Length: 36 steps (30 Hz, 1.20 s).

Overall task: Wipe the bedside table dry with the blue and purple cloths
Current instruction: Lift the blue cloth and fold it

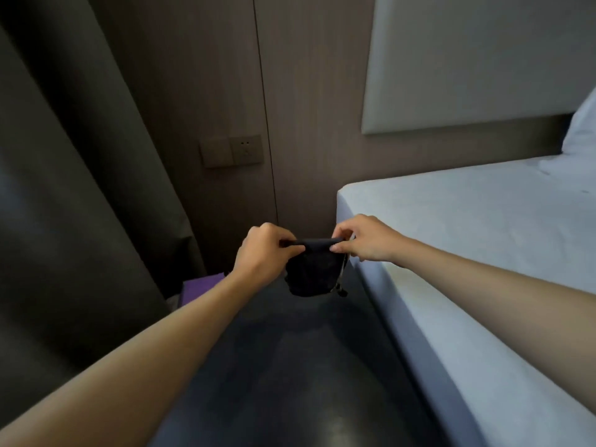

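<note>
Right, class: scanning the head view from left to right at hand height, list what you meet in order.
Curtain → purple cloth → left hand → dark cloth held up between both hands → right hand → bed.

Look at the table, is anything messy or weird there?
Nothing looks broken or spilled. The left hand and right hand hold the dark cloth bunched up above the bedside table. The purple cloth sits half hidden at the table's left edge.

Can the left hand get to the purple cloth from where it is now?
Probably yes. The purple cloth lies just beside the left hand at the table's far left edge with nothing between them, but that hand first has to let go of the dark cloth.
</note>
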Motion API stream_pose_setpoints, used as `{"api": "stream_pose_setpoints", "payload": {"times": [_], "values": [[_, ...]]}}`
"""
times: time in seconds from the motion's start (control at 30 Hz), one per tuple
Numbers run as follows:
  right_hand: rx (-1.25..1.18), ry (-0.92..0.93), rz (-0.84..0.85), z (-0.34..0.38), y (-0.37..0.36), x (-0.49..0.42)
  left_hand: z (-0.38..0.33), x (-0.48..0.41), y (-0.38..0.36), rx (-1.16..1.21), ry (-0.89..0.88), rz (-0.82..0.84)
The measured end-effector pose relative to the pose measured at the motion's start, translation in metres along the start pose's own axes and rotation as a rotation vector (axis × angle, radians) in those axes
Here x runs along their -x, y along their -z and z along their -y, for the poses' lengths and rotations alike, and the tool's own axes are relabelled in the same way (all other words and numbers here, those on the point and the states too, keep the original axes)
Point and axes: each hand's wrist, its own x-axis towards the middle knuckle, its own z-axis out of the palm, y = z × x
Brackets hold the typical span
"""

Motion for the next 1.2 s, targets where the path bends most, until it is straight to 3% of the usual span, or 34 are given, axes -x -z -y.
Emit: {"api": "stream_pose_setpoints", "payload": {"times": [0.23,0.43,0.6,0.8,0.97,1.2], "values": [[-0.214,-0.221,-0.222,-0.066,-0.025,-0.081,0.025,-0.093,-0.057,0.01,0.035,0.059],[-0.138,-0.2,-0.368,-0.101,-0.047,-0.127,0.057,-0.126,-0.098,0.074,0.011,-0.031],[0.17,-0.218,-0.272,-0.13,-0.093,-0.1,0.09,-0.089,-0.151,-0.033,-0.141,0.032],[0.577,-0.055,-0.252,-0.147,-0.12,-0.068,0.096,-0.056,-0.184,-0.404,-0.283,-0.022],[0.641,-0.079,-0.201,-0.141,-0.123,-0.051,0.095,-0.046,-0.186,-0.485,-0.39,-0.025],[0.533,-0.037,-0.105,-0.134,-0.122,-0.056,0.094,-0.057,-0.189,-0.505,-0.262,0.29]]}}
